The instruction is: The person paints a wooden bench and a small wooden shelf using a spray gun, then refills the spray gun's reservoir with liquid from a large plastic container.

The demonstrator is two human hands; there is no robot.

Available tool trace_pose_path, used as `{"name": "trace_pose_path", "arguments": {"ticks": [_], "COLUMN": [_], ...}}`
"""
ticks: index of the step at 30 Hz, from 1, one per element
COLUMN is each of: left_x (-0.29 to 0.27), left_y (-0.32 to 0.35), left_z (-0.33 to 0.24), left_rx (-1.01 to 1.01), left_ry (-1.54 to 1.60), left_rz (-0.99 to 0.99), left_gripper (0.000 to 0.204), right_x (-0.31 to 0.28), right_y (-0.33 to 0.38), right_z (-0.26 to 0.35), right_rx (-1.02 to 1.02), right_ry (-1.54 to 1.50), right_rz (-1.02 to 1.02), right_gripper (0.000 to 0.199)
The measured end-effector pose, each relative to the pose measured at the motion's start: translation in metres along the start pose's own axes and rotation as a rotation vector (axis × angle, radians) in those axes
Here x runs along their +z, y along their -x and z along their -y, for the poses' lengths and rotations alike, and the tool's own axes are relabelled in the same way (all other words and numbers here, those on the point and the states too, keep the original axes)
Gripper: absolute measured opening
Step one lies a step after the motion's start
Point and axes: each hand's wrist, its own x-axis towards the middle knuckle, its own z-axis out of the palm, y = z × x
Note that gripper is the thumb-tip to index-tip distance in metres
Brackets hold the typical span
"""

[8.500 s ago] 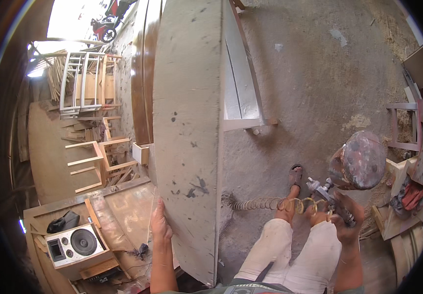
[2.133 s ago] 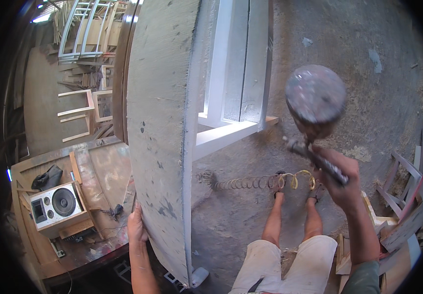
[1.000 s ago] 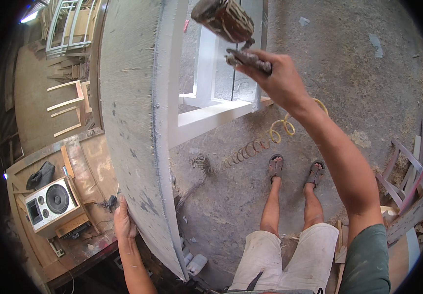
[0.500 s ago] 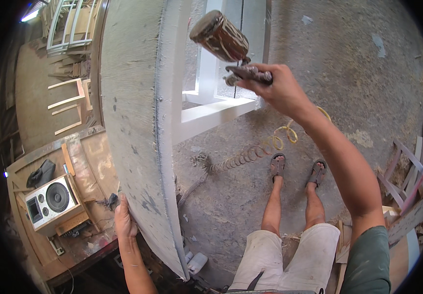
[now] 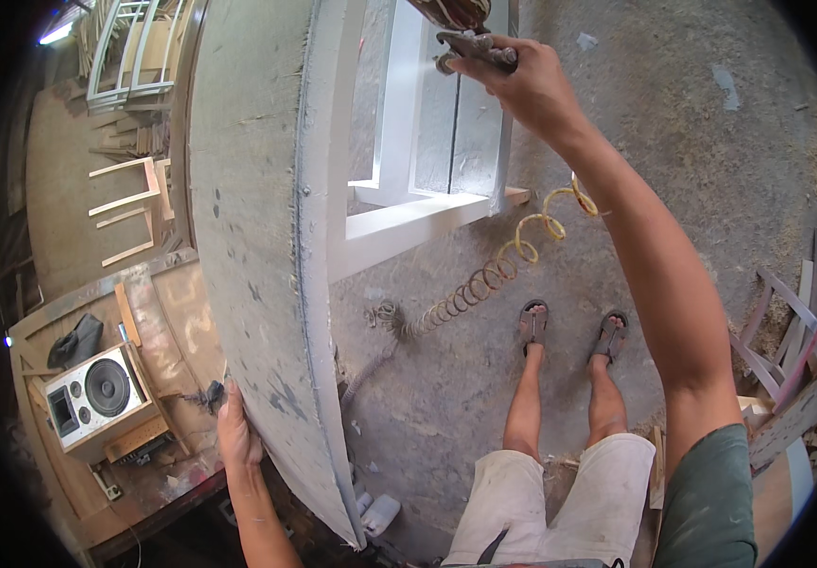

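My right hand (image 5: 536, 85) is closed round a spray gun (image 5: 478, 47) over the white-painted wooden frame (image 5: 418, 225). The gun's paint-streaked brown cup (image 5: 456, 9) is partly cut off by the top of the view. A long grey panel (image 5: 248, 189) stands along the frame's left side, its rough edge toward me. My left hand (image 5: 237, 431) grips the panel's outer edge low on the left, thumb showing and the other fingers mostly hidden. A coiled yellow air hose (image 5: 522, 246) hangs below my right forearm and runs down to the floor.
On the left, a wooden workbench (image 5: 167, 312) carries a speaker box (image 5: 96, 398) and a black cloth (image 5: 75, 343). Pale wooden frames (image 5: 134, 208) lie beyond. Scrap wood strips (image 5: 787, 331) are piled at right. White plastic bottles (image 5: 380, 513) stand near the panel's lower end.
My right hand has moved the spray gun away from me, toward the top of the view, and the hose coil has stretched after it. My left hand stays at the panel's edge.
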Motion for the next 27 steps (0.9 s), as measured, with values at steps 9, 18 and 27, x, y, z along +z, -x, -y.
{"name": "trace_pose_path", "arguments": {"ticks": [9, 18, 27], "left_x": [0.0, 0.007, 0.007], "left_y": [0.001, 0.002, 0.012], "left_z": [-0.001, -0.005, -0.008], "left_rx": [0.007, 0.009, 0.128], "left_ry": [-0.023, 0.018, 0.106], "left_rz": [0.01, 0.007, -0.079], "left_gripper": [0.057, 0.057, 0.059], "right_x": [-0.006, -0.034, -0.122], "right_y": [-0.029, 0.049, 0.238], "right_z": [-0.024, -0.031, -0.026], "right_rx": [-0.184, -0.033, 0.381], "right_ry": [0.15, -0.035, -0.127], "right_rz": [-0.27, 0.094, -0.037], "right_gripper": [0.036, 0.034, 0.044]}}
